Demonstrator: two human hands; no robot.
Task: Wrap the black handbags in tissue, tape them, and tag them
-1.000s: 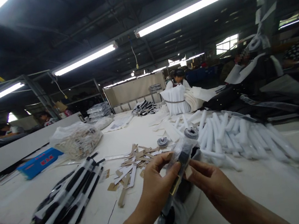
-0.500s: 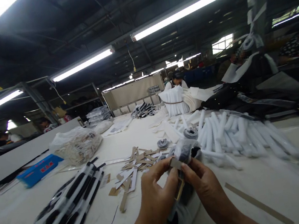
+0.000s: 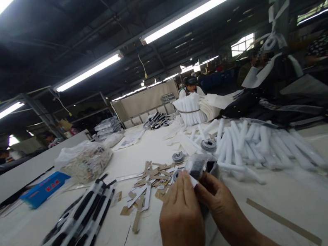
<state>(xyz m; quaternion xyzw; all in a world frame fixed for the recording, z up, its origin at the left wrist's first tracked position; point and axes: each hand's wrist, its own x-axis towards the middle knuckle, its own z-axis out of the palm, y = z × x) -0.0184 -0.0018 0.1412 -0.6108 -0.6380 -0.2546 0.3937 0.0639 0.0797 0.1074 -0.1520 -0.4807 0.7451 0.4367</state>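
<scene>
Head view over the near edge of a white cloth-covered table.

**Hands.** Left hand and right hand side by side at centre, fingertips meeting, both closed in a pinch on a small clear plastic packet with a dark item inside.

**Position.** Packet raised just above the fingertips, over the near middle of the table. Lower end hidden between the fingers, with a white tab showing at the pinch.

**Handling, as judged.** Light, soft and crinkly, with film likely to be slippery. Stiffness of the dark contents not to be told from this view. Best taken thumb against forefinger, at the film's edge or across the dark core, with only gentle pressure.

**Surroundings.**
- Just beyond the packet, a loose heap of brown cardboard strips and two grey spools.
- Toward the right edge, a spread of white rolled tubes.
- Near the left near corner, a bundle of black-and-white wrapped pieces.
- Further back by the left edge, a flat blue box and a clear bag of tan tags.
- Near the right near corner, a single long brown strip lying flat.
- At the far end, other people, well apart from the hands.
</scene>
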